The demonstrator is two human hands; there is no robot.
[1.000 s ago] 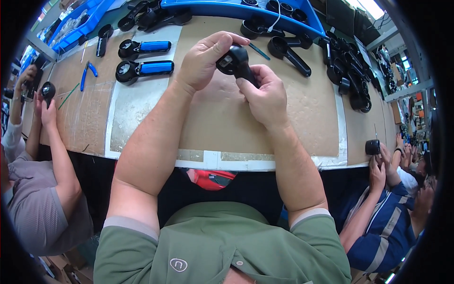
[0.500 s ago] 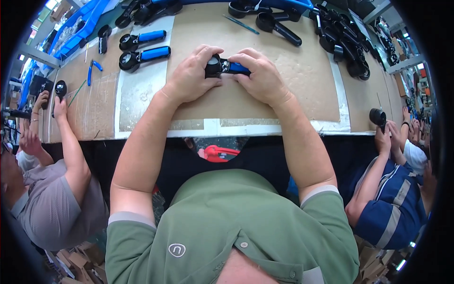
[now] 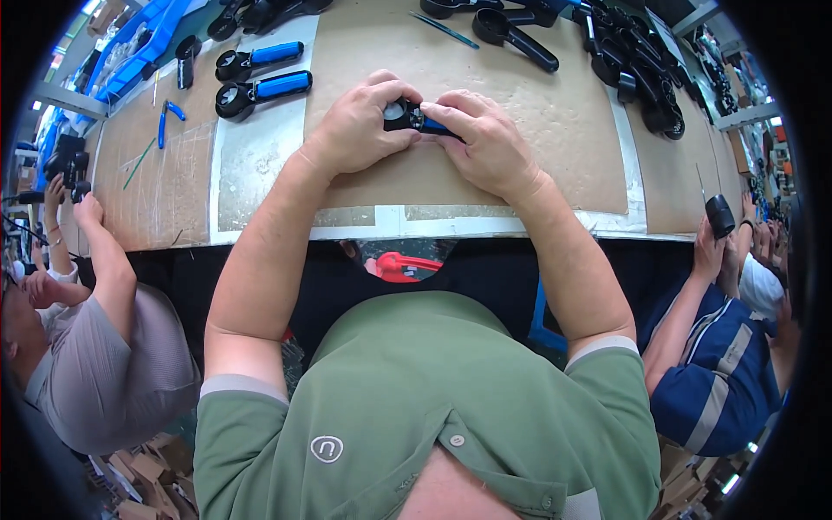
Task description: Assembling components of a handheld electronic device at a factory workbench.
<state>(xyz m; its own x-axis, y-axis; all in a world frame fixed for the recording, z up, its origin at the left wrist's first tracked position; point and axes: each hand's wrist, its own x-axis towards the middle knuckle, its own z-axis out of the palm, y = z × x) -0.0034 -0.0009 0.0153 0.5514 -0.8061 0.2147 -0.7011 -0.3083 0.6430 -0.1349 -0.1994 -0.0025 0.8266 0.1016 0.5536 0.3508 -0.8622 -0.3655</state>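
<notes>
Between my two hands, low over the brown board (image 3: 520,186), is a black round-headed tool (image 3: 416,116) with a blue handle strip. My left hand (image 3: 360,126) curls around its round head, thumb on the near side. On the handle end, my right hand (image 3: 494,143) is closed, its fingers pressing on top near the joint. My fingers cover much of the tool. Left of my left hand lie two matching blue-handled tools, a farther one (image 3: 276,53) and a nearer one (image 3: 279,86).
Blue-handled pliers (image 3: 163,128) lie at left. At the back are a thin teal tool (image 3: 446,30) and a black handled cup (image 3: 518,42). Black parts (image 3: 637,78) are heaped at right. Co-workers sit on both sides, a grey sleeve (image 3: 108,321) left, a navy one (image 3: 706,373) right.
My right-hand fingers have shifted toward the tool's joint, covering more of the blue strip. The left co-worker's hand has drawn back leftward; the right co-worker's black part has tilted and moved.
</notes>
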